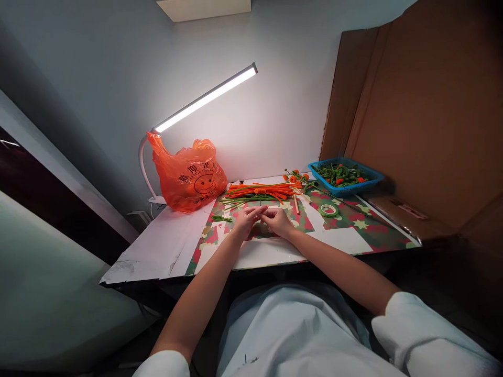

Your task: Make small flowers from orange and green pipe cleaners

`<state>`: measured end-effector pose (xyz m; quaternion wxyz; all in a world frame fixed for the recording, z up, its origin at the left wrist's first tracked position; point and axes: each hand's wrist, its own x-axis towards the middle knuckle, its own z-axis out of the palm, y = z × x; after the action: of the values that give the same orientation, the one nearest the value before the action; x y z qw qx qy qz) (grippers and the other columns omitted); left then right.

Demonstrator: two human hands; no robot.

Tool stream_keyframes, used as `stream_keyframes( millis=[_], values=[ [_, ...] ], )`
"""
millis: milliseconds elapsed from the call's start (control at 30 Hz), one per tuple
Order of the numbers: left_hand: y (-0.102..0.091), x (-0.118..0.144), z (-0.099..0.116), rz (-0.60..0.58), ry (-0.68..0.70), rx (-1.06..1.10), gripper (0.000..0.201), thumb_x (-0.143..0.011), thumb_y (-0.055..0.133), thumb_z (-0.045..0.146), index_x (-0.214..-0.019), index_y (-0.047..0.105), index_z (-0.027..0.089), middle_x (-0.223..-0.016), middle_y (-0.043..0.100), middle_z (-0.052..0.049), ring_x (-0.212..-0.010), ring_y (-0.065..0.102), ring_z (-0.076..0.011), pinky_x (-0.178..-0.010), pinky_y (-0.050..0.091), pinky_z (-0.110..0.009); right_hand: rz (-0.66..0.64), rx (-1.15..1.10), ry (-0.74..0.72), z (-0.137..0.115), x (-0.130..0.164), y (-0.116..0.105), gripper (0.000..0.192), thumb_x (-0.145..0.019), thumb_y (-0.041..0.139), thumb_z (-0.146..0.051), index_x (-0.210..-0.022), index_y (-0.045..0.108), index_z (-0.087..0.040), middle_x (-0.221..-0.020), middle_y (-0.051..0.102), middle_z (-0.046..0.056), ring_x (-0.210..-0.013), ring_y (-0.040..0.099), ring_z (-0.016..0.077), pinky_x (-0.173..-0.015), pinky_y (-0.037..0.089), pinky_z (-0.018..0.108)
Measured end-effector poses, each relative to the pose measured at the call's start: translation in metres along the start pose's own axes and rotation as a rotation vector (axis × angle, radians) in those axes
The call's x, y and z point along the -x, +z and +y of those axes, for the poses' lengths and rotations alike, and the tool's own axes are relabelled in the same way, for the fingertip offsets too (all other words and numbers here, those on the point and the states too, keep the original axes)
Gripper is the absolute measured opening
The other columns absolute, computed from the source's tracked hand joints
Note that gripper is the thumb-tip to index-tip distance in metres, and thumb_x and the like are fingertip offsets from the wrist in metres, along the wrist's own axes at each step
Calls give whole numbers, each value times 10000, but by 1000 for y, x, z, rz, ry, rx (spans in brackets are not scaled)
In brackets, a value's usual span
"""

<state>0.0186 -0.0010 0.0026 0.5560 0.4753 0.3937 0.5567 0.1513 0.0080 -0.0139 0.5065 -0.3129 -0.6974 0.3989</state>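
Note:
My left hand (248,217) and my right hand (276,221) meet over the front middle of the table. Both are closed, fingertips together in a pinch around the thin green stem of a small orange pipe-cleaner flower (260,191). Its fuzzy head stands above my fingers; the lower stem is hidden by them. Just behind it lies a pile of orange pipe cleaners (241,190), with green pipe cleaners (234,200) along its near side. A small bunch of green pieces (221,218) rests left of my left hand.
An orange plastic bag (188,178) stands at back left under a lit lamp (206,98). To the right are a roll of green tape (328,210), a wooden stick (296,204), finished flower sprigs (295,178) and a blue basket (346,189) of green and orange pieces. Cardboard (416,115) borders the right.

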Motion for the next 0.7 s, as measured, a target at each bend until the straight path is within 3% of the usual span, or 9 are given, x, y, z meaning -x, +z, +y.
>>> stream_keyframes(
  millis=[367,567,700],
  values=[
    [-2,-2,-7,15,130,-197,350,-558,816,471,-706,766,157,-634,667,-22,-601,542,-117,-560,415,-229,88,59,111,0,0,2,300,-711,575,-366,-503,615,-154,-425,444,-27,-453,350,83,-475,278,236],
    [0,-1,-7,52,131,-223,343,-550,819,458,-699,766,153,-650,682,-39,-612,562,-136,-568,428,-243,114,161,56,5,1,4,347,-739,539,-369,-465,561,-157,-417,411,-31,-448,330,77,-464,239,237],
    [0,0,-8,56,108,-215,341,-550,821,458,-671,754,146,-609,657,-29,-577,547,-121,-538,409,-230,78,111,114,7,0,2,354,-716,559,-381,-442,542,-157,-415,434,-27,-441,347,74,-463,247,235]
  ],
)
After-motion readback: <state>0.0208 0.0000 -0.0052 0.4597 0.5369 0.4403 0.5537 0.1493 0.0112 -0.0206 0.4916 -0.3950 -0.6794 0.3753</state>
